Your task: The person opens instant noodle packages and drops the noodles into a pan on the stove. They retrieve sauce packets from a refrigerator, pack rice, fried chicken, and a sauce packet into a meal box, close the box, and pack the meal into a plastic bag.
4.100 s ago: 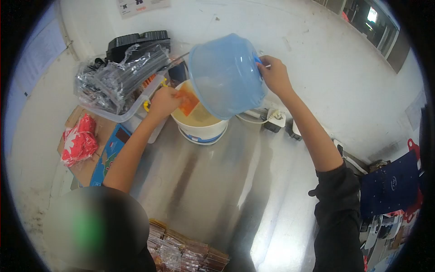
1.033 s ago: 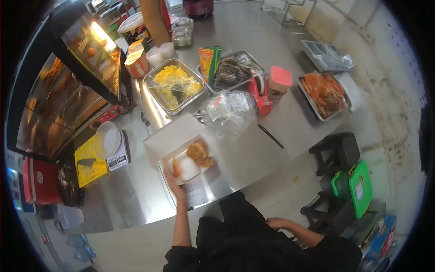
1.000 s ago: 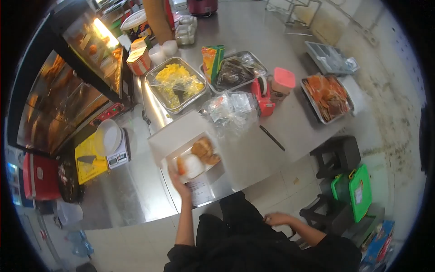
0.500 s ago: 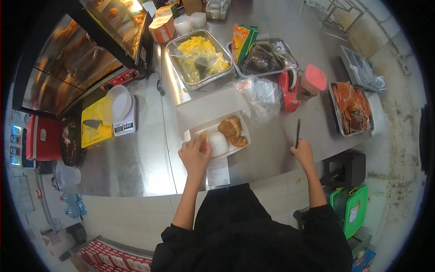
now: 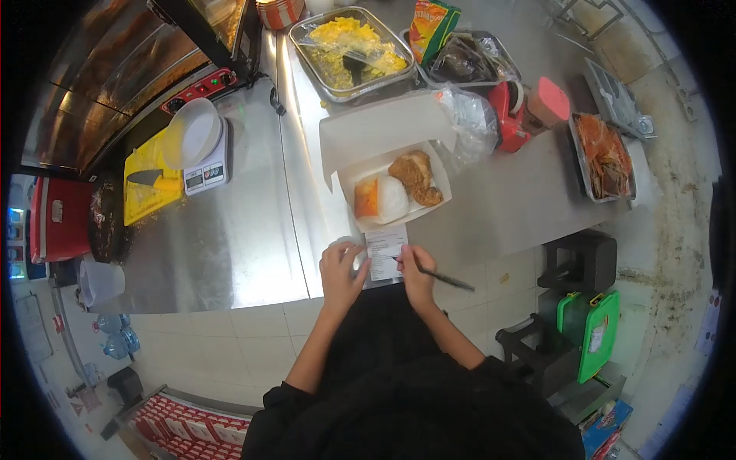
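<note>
My right hand (image 5: 416, 276) is closed round a black pen (image 5: 452, 282), its tip touching a printed receipt (image 5: 386, 247) at the table's front edge. Beside the receipt's left edge rests my left hand (image 5: 343, 270), fingers bent and apart, with nothing visible in it. Just beyond the receipt stands an open white cardboard meal box (image 5: 383, 123), lid folded back. It holds a round mound of white rice (image 5: 393, 201), a piece of fried chicken (image 5: 415, 178) and, at the left, an orange packet (image 5: 367, 198).
Farther back sits a foil-edged tray of yellow food (image 5: 356, 54) under plastic wrap. A red tape dispenser (image 5: 507, 115) and a clear plastic bag (image 5: 469, 119) lie to the right. At left are a kitchen scale (image 5: 205, 178) with a bowl and a knife (image 5: 146, 178) on a yellow board.
My left hand has let go of the orange packet inside the box and moved down to the receipt. My right hand has brought the pen left onto the receipt.
</note>
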The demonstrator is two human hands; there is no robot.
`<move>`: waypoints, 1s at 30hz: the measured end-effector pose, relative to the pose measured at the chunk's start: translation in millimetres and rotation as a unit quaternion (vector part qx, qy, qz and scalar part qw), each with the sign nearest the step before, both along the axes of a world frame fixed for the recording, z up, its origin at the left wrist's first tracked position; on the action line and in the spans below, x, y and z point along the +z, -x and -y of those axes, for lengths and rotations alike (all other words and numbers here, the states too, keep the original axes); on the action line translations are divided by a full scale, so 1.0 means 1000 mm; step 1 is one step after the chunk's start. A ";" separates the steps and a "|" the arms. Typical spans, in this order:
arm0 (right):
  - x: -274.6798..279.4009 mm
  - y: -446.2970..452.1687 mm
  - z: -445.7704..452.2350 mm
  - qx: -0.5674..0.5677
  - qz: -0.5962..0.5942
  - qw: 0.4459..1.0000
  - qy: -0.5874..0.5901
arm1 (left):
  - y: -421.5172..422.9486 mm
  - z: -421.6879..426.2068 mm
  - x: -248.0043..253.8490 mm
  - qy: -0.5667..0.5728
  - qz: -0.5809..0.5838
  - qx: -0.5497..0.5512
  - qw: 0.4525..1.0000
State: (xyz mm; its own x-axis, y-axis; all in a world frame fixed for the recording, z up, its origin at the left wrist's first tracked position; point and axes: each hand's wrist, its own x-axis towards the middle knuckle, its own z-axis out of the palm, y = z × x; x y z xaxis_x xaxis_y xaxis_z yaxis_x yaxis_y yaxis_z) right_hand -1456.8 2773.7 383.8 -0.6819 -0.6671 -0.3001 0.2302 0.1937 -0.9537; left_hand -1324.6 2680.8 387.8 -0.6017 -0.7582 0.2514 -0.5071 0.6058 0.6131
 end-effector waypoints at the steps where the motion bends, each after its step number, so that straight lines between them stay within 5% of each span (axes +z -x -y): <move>1: 0.001 -0.008 0.012 0.000 0.003 1.000 -0.002 | 0.005 -0.001 0.007 -0.040 0.026 0.007 0.999; 4: -0.005 -0.010 0.036 -0.051 -0.027 0.996 0.061 | 0.009 0.006 0.014 -0.026 0.079 -0.016 0.996; 6: -0.020 -0.009 0.040 -0.026 -0.264 0.964 -0.011 | 0.006 0.012 0.018 -0.021 0.087 -0.032 0.996; 14: -0.020 -0.012 0.042 -0.009 -0.288 0.957 -0.015 | 0.000 0.020 0.012 -0.008 0.087 -0.072 0.994; 19: -0.020 -0.007 0.026 -0.078 -0.189 0.978 -0.031 | 0.002 0.020 0.016 -0.023 0.093 -0.069 0.993; 25: -0.019 -0.011 0.025 0.015 -0.285 0.958 -0.017 | 0.002 0.021 0.018 -0.035 0.090 -0.075 0.993; 28: -0.019 -0.009 0.021 -0.059 -0.217 0.974 -0.017 | 0.001 0.021 0.020 -0.037 0.098 -0.081 0.991; 30: -0.016 -0.008 0.020 -0.011 -0.253 0.967 -0.019 | 0.001 0.022 0.021 -0.034 0.099 -0.084 0.991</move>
State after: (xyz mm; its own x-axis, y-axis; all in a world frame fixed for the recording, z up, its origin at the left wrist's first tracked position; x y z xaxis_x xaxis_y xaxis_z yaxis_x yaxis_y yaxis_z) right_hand -1448.6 2753.2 367.9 -0.7622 -0.6454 0.0511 -0.2591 0.2317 -0.9376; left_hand -1326.1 2658.9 408.4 -0.7536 -0.6539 0.0675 -0.5168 0.6528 0.5538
